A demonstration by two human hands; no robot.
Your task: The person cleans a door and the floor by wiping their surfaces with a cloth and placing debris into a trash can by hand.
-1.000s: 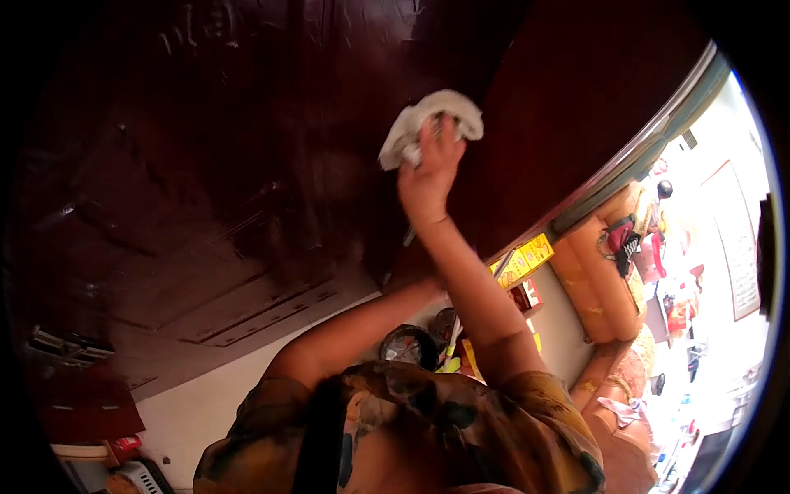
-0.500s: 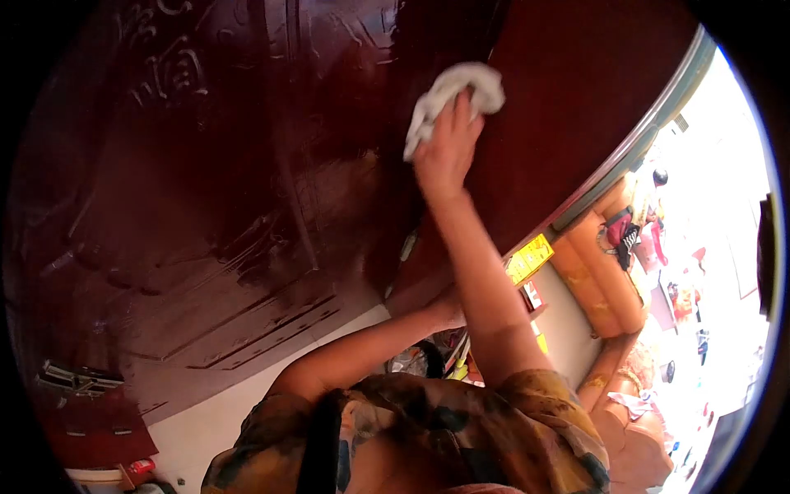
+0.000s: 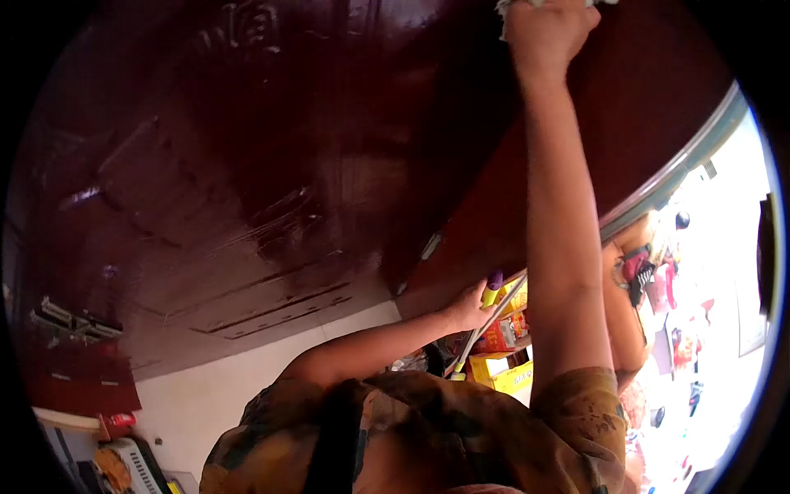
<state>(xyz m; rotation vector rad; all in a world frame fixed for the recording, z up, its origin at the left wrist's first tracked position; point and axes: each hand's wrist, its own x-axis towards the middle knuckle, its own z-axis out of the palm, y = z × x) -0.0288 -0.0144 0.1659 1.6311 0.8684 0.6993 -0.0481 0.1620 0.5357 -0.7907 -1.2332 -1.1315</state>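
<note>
While the right hand (image 3: 547,37) is raised at the upper edge of view, in front of a glossy dark red panel (image 3: 329,165), its grip is closed on a pale cloth (image 3: 504,10). Only scraps of the cloth show — to either side of the grip — and the rest is hidden or out of view. It appears soft, limp and light, with nothing to break; folds bunched under the palm would likely give the surest hold, whereas a loose corner would tend to flop. On so smooth a surface it should slide easily, though whether it is damp cannot be told. The left hand (image 3: 471,311), lower and well apart, has its grip closed around a yellow-green handle (image 3: 490,296) with a purple end. The handle looks stiff and slender, best taken around its shaft. A metal rod (image 3: 512,296) runs just beside it — whether the two are joined cannot be told. Nearby are a red box (image 3: 494,338) and a yellow box (image 3: 504,376).
</note>
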